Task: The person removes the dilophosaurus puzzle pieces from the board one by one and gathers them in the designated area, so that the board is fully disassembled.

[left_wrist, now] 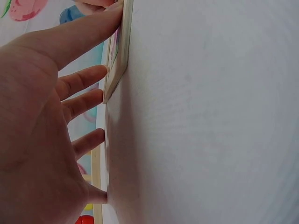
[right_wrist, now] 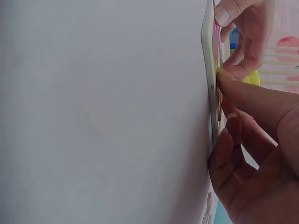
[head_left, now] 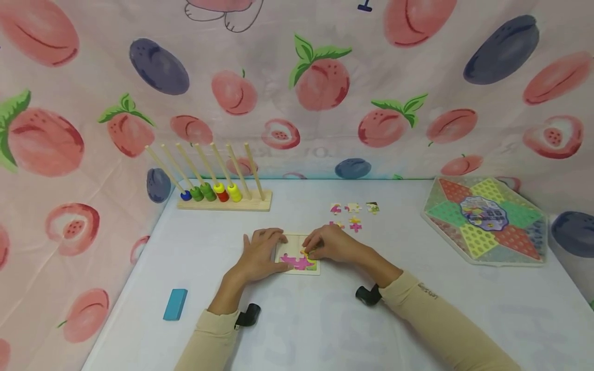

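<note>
A small wooden puzzle board lies on the table, its lower part filled with joined pink pieces. My left hand rests at the board's left side with fingers spread. In the left wrist view, the thumb presses on the board's frame, and some fingertips touch the table. Over the board's right half, my right hand pinches a yellow puzzle piece between thumb and fingers. The fingers hide most of that piece. From the right wrist, the thumb is seen low against the board.
Several loose puzzle pieces lie behind the right hand. A wooden bead counter with upright pegs stands at the back left. At the right is a hexagonal board-game box. A blue block sits at the left front.
</note>
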The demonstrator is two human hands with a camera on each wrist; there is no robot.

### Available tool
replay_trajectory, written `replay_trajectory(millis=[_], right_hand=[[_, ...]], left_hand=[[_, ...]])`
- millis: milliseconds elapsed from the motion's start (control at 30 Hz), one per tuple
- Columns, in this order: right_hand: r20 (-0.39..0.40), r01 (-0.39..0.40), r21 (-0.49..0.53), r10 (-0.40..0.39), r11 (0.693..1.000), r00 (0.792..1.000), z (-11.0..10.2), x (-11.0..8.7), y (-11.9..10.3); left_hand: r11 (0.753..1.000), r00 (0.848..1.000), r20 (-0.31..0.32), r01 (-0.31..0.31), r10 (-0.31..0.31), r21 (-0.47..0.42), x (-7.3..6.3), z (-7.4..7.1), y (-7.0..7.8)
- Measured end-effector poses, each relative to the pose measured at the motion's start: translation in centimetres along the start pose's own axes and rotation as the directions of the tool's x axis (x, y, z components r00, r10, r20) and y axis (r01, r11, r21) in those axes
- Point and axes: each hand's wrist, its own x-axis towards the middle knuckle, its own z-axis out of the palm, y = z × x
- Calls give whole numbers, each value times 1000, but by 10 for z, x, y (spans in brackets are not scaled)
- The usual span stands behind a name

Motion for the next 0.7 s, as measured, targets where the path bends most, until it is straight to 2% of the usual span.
replay_trajectory(millis=[167,433,700], right_hand=[[1,29,-25,-29,999,1000,1,3,1],[11,35,-79,-34,996,999,-4,1,-1],[13,26,-82,-25,996,1000,3,2,-6]], left_hand=[[1000,1000,1,-1,1,-6,-1,-1,1],[1000,1000,-9,-25,25,-8,3,-2,3],[1000,1000,-8,-14,14,-11,-3,1,-1]])
